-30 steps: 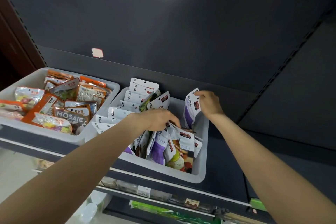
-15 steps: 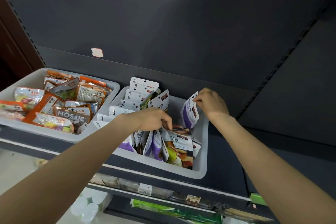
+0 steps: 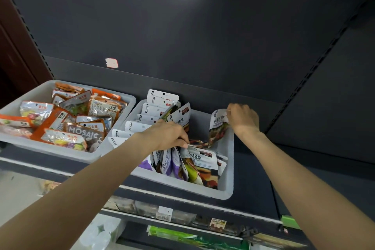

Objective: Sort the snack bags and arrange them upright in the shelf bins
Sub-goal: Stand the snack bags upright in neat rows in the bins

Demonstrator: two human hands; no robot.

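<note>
The right hand is pinching a bag by its top edge, fingers curled over the header, so the bag is hanging below and to the left of the grip with its long axis close to vertical, its lower end bending leftward onto the loose bags lying in the front of the right bin. The bag is sitting against the bin's right wall, and the right hand is plainly the nearer one. The left hand is reaching into the middle of the same bin, fingers curled around the tops of several bags and holding them leftward, toward the upright row at the back left. Compared with half a second ago, the held bag is showing a darker, multicoloured face where a purple one was showing, and the right hand is sitting a little further right. The left bin is holding a jumble of orange packs.
</note>
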